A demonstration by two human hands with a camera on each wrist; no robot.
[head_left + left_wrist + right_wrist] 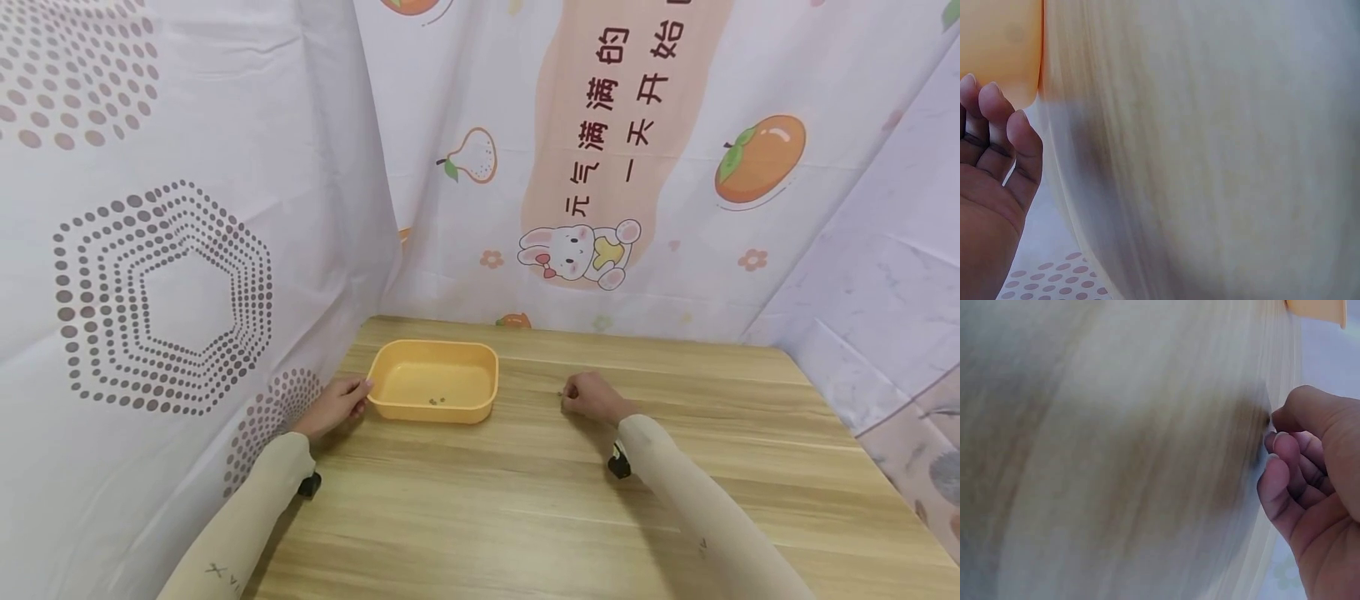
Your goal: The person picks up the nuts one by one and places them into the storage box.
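Observation:
A yellow plastic tray [431,414] stands on the wooden table, with several tiny grey pieces [433,402] on its floor. My left hand [335,406] holds the tray's left rim near the front corner; in the left wrist view its fingers [997,103] lie against the yellow wall, and the thumb is out of sight. To the right of the tray, my right hand [596,397] is low over the table with fingers curled. A tiny dark piece [559,393] shows at its thumb and fingertips, pinched there as far as the right wrist view shows.
White printed cloth hangs as a wall on the left [322,167], behind the table [465,208] and on the right. The wooden tabletop [465,508] extends in front of the tray and to the right of my right hand. A black wrist device [618,462] sits under the right sleeve.

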